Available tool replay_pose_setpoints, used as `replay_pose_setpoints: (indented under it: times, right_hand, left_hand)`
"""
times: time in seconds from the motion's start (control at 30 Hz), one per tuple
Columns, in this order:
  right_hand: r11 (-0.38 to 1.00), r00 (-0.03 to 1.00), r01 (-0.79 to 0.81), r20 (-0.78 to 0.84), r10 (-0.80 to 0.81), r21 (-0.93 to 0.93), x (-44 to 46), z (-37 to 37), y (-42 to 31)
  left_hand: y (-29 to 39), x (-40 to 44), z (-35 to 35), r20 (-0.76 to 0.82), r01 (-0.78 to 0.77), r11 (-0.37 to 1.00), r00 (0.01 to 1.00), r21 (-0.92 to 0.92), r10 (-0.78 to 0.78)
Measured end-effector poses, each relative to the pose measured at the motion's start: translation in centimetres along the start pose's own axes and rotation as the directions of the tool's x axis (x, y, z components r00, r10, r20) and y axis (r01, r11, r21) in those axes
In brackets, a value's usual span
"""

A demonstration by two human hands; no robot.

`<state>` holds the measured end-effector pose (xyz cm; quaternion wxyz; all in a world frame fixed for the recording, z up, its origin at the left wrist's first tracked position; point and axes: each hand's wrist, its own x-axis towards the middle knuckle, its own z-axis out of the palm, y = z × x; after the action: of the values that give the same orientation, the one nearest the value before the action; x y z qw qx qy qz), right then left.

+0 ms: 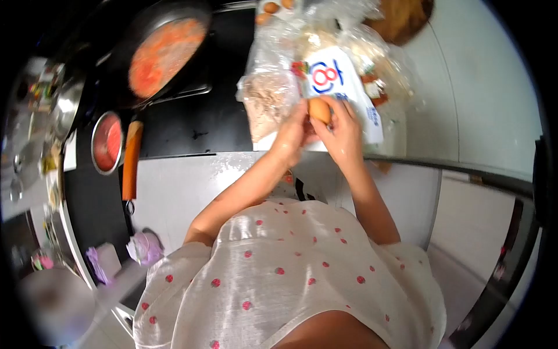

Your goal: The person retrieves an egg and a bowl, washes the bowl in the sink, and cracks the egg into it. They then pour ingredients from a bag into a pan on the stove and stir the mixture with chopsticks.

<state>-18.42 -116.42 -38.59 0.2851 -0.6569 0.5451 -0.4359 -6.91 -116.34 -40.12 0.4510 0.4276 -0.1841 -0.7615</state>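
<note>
From my remote seat, I see the brown egg [319,111] at the upper middle of the frame, held between the curled left hand [294,129] and right hand [344,129]. A white printed bag [326,72] lies just above; a pan [164,15] of reddish food sits upper left.

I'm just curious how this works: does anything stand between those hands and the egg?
Nothing visible does: the right hand has its fingers on the egg, and the left hand is close against its side. The white printed bag shows behind, not between.
</note>
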Motion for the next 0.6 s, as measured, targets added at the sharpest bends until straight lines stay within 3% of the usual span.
replay_pose_setpoints:
  times: [0.07, 0.1, 0.17, 0.23, 0.3, 0.37, 0.43, 0.5, 0.57, 0.6]
  right_hand:
    - [0.985, 0.991, 0.011, 0.134, 0.012, -0.171, -0.8, -0.6, -2.2]
    - [0.987, 0.988, 0.035, 0.156, -0.011, -0.158, -1.1, -0.7, -2.2]
    - [0.996, 0.963, -0.083, 0.259, 0.078, 0.01, -1.4, -1.1, -1.8]
    - [0.98, 0.991, 0.094, 0.106, -0.076, -0.174, -0.9, -1.9, -0.8]
    - [0.836, 0.938, 0.288, -0.035, -0.344, -0.467, 0.7, -3.3, 1.9]
    - [0.937, 0.98, 0.133, -0.097, -0.173, -0.322, 1.7, -3.9, 1.5]
    - [0.948, 0.986, 0.142, -0.042, -0.16, -0.283, 2.3, -2.5, -0.2]
    - [0.998, 0.966, -0.058, 0.253, 0.06, -0.017, 1.8, 0.2, -0.8]
    - [0.999, 0.871, -0.027, 0.491, 0.007, 0.033, -0.5, 4.0, -2.8]
    - [0.997, 0.797, 0.064, 0.6, -0.069, 0.03, -1.6, 5.4, -5.6]
  left_hand:
    - [0.3, -0.6, 0.3, 0.066, 0.041, 0.997, 0.997, -0.072, -0.036]
    - [0.6, -1.1, 0.1, 0.124, 0.011, 0.999, 0.992, -0.045, -0.006]
    - [0.4, -1.9, -0.3, 0.094, 0.027, 0.991, 0.995, -0.131, -0.014]
    - [0.0, -2.7, -1.6, 0.01, -0.013, 0.99, 1.0, -0.142, 0.015]
    - [0.2, -4.4, -3.1, 0.058, 0.025, 0.997, 0.998, -0.077, -0.02]
    - [-0.4, -5.9, -4.9, -0.032, -0.008, 0.995, 0.999, -0.103, 0.005]
    - [-0.3, -7.8, -6.5, -0.129, 0.012, 0.993, 0.991, -0.115, -0.027]
    - [-0.4, -9.7, -8.2, -0.198, -0.034, 0.989, 0.98, -0.147, 0.005]
    - [-1.0, -11.4, -10.3, -0.274, -0.111, 0.97, 0.96, -0.217, 0.048]
    - [-0.6, -12.7, -10.7, -0.32, -0.138, 0.97, 0.945, -0.202, 0.068]
